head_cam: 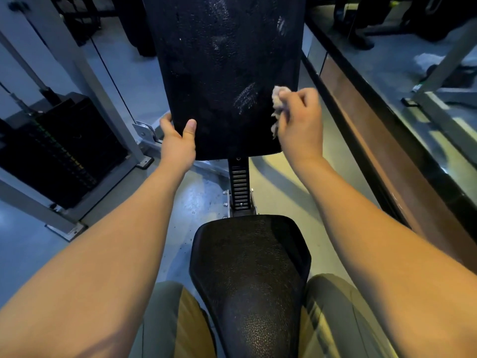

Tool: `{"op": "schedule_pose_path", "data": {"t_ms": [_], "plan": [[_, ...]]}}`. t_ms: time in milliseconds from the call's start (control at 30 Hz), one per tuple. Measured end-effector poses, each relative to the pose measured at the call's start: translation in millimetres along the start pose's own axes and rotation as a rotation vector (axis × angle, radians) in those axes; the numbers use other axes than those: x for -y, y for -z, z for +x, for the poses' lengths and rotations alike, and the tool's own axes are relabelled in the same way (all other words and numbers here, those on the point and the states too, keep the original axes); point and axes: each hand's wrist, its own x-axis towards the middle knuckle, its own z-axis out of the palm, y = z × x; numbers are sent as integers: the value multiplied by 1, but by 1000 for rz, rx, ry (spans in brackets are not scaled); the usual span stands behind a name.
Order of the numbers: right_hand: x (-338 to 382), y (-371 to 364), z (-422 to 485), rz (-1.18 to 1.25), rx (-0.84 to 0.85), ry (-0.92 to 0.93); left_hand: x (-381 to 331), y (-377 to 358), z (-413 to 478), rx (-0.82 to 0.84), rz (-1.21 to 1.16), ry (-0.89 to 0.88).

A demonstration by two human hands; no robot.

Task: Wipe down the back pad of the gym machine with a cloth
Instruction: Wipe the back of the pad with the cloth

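Right hand (pixel 300 117) fisted around cloth (pixel 277 104), apparently touching back pad (pixel 222 73)

I see the back pad (pixel 222 73) in black with a fine pebbled grain, marked by pale whitish smears near its top edge, its upper right edge and its lower right part. The cloth (pixel 277 109) at the pad's right edge is a faded beige-pink. The seat (pixel 247 275) is black too, with a coarser leather-like grain that shines grey near its front edge. The weight stack (pixel 59 151) is black, with a column of green, yellow and orange marks. The frame (pixel 85 73) is grey. The floor (pixel 23 254) is blue-grey. The trousers (pixel 165 319) are olive-grey.
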Motion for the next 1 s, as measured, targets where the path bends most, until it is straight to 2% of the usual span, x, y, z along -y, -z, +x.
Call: {"op": "schedule_pose_path", "data": {"t_ms": [67, 167, 333, 533, 667, 700, 767, 867, 933, 1000], "plan": [[2, 1, 6, -54, -48, 48, -1, 1, 0, 3, 5, -3], [3, -7, -21, -125, 35, 122, -3, 1, -2, 6, 14, -7], [5, -4, -15, -52, 42, 121, -5, 4, -3, 20, 8, 3], [15, -1, 14, -47, -132, 40, -4, 6, -1, 25, 1, 6], [12, -8, -27, -68, 121, 136, -7, 6, -3, 37, 6, 18], [9, -4, -21, -59, 132, 167, -8, 7, -2, 44, 16, 24], [7, 5, 6, -60, 33, 189, -9, 9, -1, 56, 38, 31], [12, 12, 36, -85, -107, 116, -11, 9, -2, 53, 52, 37], [12, 5, 22, -116, -53, 129, -11, 9, -2, 54, 55, 45], [9, -5, -8, -107, 110, 211, -11, 9, -2, 59, 53, 48]]}}
